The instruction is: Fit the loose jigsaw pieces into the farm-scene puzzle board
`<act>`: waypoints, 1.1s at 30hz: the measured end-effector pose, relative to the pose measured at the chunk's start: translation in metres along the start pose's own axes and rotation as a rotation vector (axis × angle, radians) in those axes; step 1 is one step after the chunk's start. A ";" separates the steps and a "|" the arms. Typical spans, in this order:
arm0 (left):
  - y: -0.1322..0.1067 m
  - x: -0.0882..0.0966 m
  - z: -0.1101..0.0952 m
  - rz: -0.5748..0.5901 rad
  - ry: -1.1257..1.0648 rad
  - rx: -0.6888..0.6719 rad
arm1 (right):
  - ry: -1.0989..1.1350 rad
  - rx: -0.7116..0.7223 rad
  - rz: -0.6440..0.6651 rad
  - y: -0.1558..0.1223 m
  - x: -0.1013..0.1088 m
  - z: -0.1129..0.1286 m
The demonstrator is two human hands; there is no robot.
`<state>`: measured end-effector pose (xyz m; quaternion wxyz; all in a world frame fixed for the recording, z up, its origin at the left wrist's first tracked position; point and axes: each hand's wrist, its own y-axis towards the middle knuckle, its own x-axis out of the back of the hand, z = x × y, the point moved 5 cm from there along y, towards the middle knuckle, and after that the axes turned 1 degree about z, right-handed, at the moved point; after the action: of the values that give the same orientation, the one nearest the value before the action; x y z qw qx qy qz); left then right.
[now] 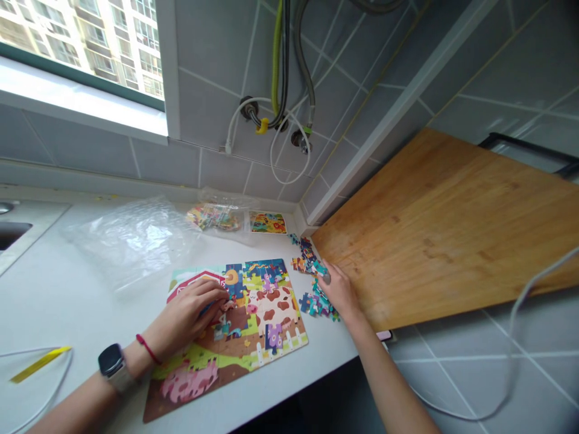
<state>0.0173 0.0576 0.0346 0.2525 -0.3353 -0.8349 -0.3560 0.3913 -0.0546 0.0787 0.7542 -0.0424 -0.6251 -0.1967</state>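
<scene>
A colourful farm jigsaw puzzle [253, 325] lies on the white counter, partly filled in. My left hand [190, 313] rests on its left middle, fingers curled and pressed on the pieces; what is under them is hidden. It wears a smartwatch [113, 364] and a red string. My right hand [337, 289] reaches into a heap of loose pieces [312, 283] just right of the puzzle, with its fingertips touching them and its fingers partly bent.
A wooden cutting board [452, 229] leans against the tiled wall at the right. Clear plastic bags [131, 238], one holding more pieces [217, 216], and a small picture card [268, 223] lie behind the puzzle. A sink edge [13, 232] is at left; a yellow strip [38, 364] lies near it.
</scene>
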 end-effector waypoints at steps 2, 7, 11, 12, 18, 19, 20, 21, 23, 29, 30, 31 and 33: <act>0.001 0.001 -0.001 0.000 -0.004 0.000 | 0.081 0.144 -0.040 -0.006 -0.001 0.014; 0.001 0.001 -0.002 0.009 0.004 0.012 | 0.257 0.538 -0.027 -0.031 -0.007 0.076; 0.001 0.002 -0.008 0.003 0.011 0.023 | 0.412 0.783 0.032 -0.045 -0.017 0.135; 0.001 0.003 -0.009 0.002 0.005 0.019 | 0.443 0.829 0.045 -0.046 -0.020 0.147; -0.001 0.003 -0.007 0.005 -0.046 0.009 | 0.586 0.916 0.068 -0.033 -0.033 0.185; -0.001 0.003 -0.004 -0.007 -0.052 0.024 | 0.598 0.911 0.074 -0.030 -0.035 0.186; -0.001 0.003 -0.001 -0.023 -0.057 0.040 | 0.608 0.907 0.080 -0.027 -0.036 0.187; -0.001 0.004 0.001 -0.043 -0.062 0.055 | 0.615 0.906 0.084 -0.024 -0.038 0.186; -0.002 0.006 0.004 -0.084 -0.076 0.080 | 0.639 0.904 0.081 -0.019 -0.040 0.185; 0.001 0.014 0.003 -0.164 -0.129 0.151 | 0.769 0.715 0.002 -0.008 -0.053 0.181; 0.001 0.016 0.001 -0.176 -0.127 0.161 | 0.803 0.655 -0.001 -0.007 -0.056 0.179; 0.002 0.016 0.000 -0.187 -0.125 0.169 | 0.840 0.595 0.005 -0.006 -0.058 0.177; 0.003 0.017 -0.002 -0.209 -0.126 0.169 | 0.910 0.488 0.038 -0.005 -0.060 0.173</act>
<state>0.0087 0.0639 0.0484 0.1884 -0.2456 -0.9065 -0.2870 0.2205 0.0089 0.0570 0.9412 0.2132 -0.2605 -0.0298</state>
